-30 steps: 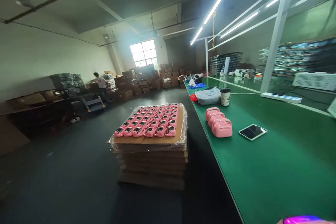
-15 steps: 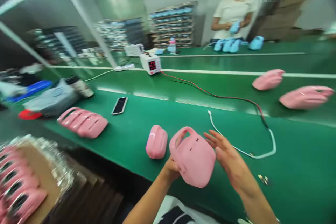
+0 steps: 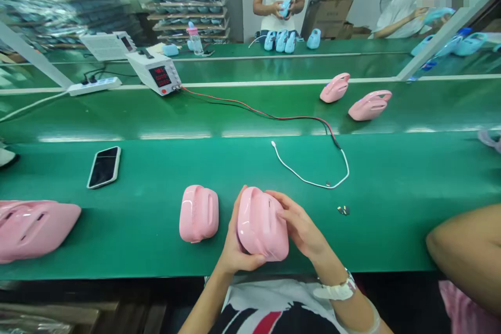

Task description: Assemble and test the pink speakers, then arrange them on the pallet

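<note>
Near the bench's front edge I hold a glossy pink plastic device with a looped handle (image 3: 256, 227), tilted so its rounded top faces me. My left hand (image 3: 235, 250) wraps its left side and underside, thumb along the lower front. My right hand (image 3: 301, 227) rests its fingers on the right side, by a small dark slot. Just left of it a second pink device (image 3: 199, 214) stands on the green bench, apart from my hands. Beyond my hands lies a white cable (image 3: 291, 169) with a small plug at its end.
Further left are more pink devices (image 3: 39, 227) and a phone (image 3: 104, 167). A white power supply (image 3: 156, 70) with a red display feeds the cable. Two pink devices (image 3: 370, 105) stand at the back. Small dark pieces (image 3: 343, 210) lie right. Another person's arm (image 3: 469, 250) leans in at right.
My right hand, apart from the pink device before, now touches its right side. The device has been turned, its top now towards me. The view has swung right.
</note>
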